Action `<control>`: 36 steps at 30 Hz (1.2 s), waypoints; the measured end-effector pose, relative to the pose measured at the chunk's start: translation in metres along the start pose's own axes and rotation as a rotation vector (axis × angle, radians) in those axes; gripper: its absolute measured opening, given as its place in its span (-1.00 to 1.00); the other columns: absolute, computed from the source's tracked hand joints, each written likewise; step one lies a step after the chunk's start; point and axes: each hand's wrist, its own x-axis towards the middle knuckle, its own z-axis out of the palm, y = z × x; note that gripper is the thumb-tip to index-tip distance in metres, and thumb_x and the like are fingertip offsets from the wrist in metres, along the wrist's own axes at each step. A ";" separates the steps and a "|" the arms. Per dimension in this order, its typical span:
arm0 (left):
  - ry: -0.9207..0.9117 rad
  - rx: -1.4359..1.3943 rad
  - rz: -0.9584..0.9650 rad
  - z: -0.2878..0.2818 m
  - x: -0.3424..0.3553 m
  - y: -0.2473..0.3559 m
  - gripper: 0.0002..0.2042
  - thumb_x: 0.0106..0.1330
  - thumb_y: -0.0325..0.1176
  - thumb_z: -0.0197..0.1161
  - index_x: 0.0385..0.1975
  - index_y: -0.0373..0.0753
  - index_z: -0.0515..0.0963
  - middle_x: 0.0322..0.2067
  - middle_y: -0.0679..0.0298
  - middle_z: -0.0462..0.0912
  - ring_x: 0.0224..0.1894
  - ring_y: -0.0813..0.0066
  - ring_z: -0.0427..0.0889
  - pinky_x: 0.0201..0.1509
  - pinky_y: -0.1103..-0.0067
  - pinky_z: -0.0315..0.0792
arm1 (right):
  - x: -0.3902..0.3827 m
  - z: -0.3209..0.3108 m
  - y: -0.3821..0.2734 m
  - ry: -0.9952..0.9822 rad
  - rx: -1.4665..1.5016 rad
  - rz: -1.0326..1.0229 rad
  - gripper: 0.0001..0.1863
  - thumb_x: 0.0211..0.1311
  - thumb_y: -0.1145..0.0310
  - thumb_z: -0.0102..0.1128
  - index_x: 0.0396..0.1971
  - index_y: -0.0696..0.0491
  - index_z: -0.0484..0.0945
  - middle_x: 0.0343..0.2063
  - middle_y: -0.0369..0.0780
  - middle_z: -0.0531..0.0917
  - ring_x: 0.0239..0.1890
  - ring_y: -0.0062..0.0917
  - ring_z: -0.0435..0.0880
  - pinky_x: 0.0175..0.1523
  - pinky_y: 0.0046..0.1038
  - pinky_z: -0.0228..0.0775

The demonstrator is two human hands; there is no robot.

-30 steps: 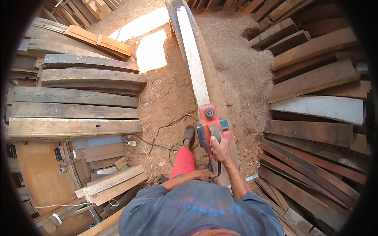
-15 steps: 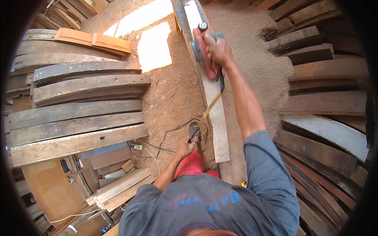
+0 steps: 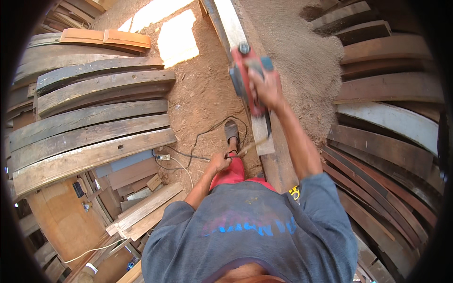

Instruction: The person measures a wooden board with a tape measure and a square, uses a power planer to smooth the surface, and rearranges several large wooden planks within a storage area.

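Note:
My right hand [image 3: 267,89] is closed on the handle of a red electric planer [image 3: 242,61] with teal side parts and a black knob, blurred by motion. The planer rests on a long pale plank [image 3: 263,146], which lies along a wider, darker wooden beam [image 3: 276,167] running away from me. My left hand [image 3: 220,160] is lower, left of the plank and above my red-clad leg, gripping the planer's power cord [image 3: 252,145], which loops up to the tool's rear.
Stacked weathered boards [image 3: 94,139] line the left; more planks [image 3: 382,137] are piled on the right. Dark cable and a plug connection [image 3: 163,157] lie on the dirt floor [image 3: 198,99], with sunlit patches farther off. A yellow tape measure [image 3: 294,192] is beside my right side.
The planer in my right hand travelled forward along the plank, then came slightly back toward me. My left hand moved down-left from the planer's rear, holding the cord.

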 end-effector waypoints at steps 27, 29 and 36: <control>0.269 -0.170 0.060 -0.006 -0.024 -0.005 -0.70 0.25 -0.18 0.29 -0.25 -0.33 0.62 -0.37 -0.15 0.69 -0.26 -0.01 0.72 -0.15 0.21 0.53 | 0.046 -0.003 -0.033 -0.033 -0.213 -0.085 -0.32 0.40 -0.24 0.03 -0.41 0.18 0.67 -0.38 -0.10 0.67 -0.35 -0.43 0.68 -0.24 -0.22 0.55; 0.204 -0.056 0.029 0.000 -0.030 -0.011 -0.69 0.22 -0.17 0.30 -0.26 -0.33 0.62 -0.36 -0.14 0.69 -0.25 -0.02 0.72 -0.14 0.22 0.53 | 0.014 0.004 -0.023 0.007 -0.166 -0.080 -0.45 0.43 -0.17 0.06 -0.30 0.08 0.68 -0.52 -0.26 0.64 -0.50 -0.57 0.63 -0.37 -0.42 0.49; -0.011 0.274 0.204 0.044 -0.053 -0.030 -0.71 0.12 -0.21 0.31 -0.27 -0.28 0.64 -0.28 -0.14 0.71 -0.17 -0.09 0.70 -0.03 0.17 0.55 | -0.188 -0.008 0.071 -0.028 -0.170 -0.133 -0.60 0.43 0.05 0.06 -0.17 0.15 0.57 -0.62 -0.22 0.57 -0.55 -0.54 0.56 -0.40 -0.36 0.41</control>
